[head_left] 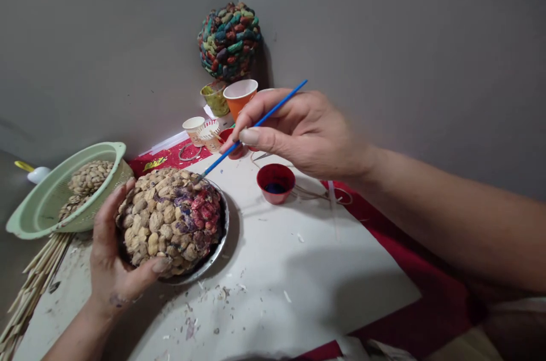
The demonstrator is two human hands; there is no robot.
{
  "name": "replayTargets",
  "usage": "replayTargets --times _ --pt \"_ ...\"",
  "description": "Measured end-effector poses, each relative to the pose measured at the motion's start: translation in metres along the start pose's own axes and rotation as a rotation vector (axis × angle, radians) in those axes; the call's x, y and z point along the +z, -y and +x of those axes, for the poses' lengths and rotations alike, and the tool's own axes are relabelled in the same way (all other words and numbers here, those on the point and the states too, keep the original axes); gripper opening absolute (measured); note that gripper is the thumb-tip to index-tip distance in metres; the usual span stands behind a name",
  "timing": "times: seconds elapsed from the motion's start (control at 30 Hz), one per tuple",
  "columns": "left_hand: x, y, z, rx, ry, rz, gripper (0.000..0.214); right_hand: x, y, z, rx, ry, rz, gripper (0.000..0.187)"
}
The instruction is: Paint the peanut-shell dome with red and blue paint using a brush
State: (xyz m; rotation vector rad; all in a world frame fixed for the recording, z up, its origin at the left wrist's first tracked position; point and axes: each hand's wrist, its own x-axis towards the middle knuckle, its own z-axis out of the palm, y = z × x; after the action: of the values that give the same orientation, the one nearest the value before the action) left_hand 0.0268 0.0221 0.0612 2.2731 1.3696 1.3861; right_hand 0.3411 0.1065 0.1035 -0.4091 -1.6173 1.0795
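My left hand [116, 261] is curled round the left side of a ball covered in peanut shells [157, 224], thumb across its lower front. The ball rests in a shallow silvery dish [224, 236]. Most shells are bare tan; a patch on the right side is painted pink-red and purple. In my right hand [298, 133] a thin blue paintbrush [275, 109] is pinched between thumb and fingers, slanting down to the left. Its bristle tip is at the ball's upper right, by the purple shells. A small red cup [276, 193] holding dark paint stands below my right hand.
At the back, against the wall, sits a multicoloured peanut-shell ball [229, 41]. Near it are an orange cup [239, 102], a yellow-stained cup [214, 100] and small paper cups [194, 129]. A green colander [85, 199] with peanut-shell pieces stands left, above pale sticks [36, 287].
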Motion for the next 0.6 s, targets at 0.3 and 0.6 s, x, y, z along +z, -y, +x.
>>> replayTargets --times 0.3,0.6 --pt "0.0 0.002 -0.002 -0.009 -0.003 -0.011 0.106 0.002 -0.002 -0.002 -0.068 0.049 -0.115 0.011" --pt "0.0 0.001 -0.004 -0.028 -0.004 0.025 0.1 0.001 -0.007 -0.002 -0.269 0.027 -0.155 0.013"
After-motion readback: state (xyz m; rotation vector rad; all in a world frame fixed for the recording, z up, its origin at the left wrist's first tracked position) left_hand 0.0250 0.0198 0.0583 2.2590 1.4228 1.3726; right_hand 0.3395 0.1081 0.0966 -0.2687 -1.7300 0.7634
